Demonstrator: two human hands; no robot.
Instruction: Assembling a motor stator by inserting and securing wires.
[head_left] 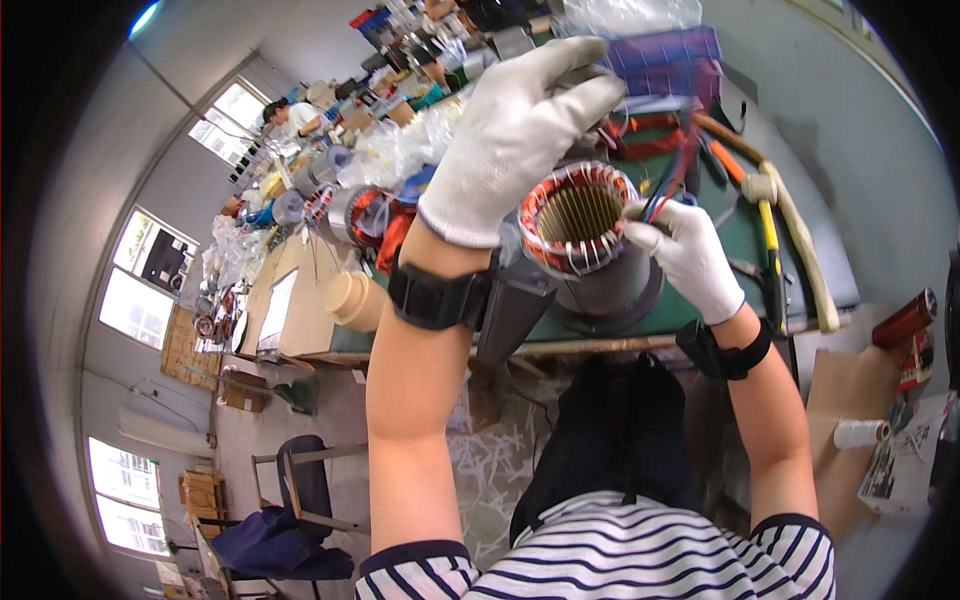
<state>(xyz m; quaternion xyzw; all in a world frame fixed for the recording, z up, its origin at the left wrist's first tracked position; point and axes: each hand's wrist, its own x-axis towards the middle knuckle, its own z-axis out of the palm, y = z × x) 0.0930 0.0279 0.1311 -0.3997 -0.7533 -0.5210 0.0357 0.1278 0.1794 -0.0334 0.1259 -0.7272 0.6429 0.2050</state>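
Note:
A motor stator (580, 215) with reddish windings laced in white cord stands upright, its slotted bore facing up. Beneath it is a round grey base (610, 290). My right hand (690, 255), in a white glove, pinches a bundle of coloured lead wires (684, 165) at the stator's right rim. The wires rise from the fingers and blur toward the top. My left hand (535, 130), gloved too, is raised above and left of the stator with its fingers curled together. Whatever its fingertips hold, if anything, is too small to make out.
Right of the stator lie a mallet (761, 190), a yellow-handled hammer (770, 240) and orange-handled pliers (727, 160). A blue-purple box (665, 65) stands behind. Leftward are another wound stator (362, 215), a tan cup-shaped part (354, 300) and plastic bags. A co-worker (293, 118) is far left.

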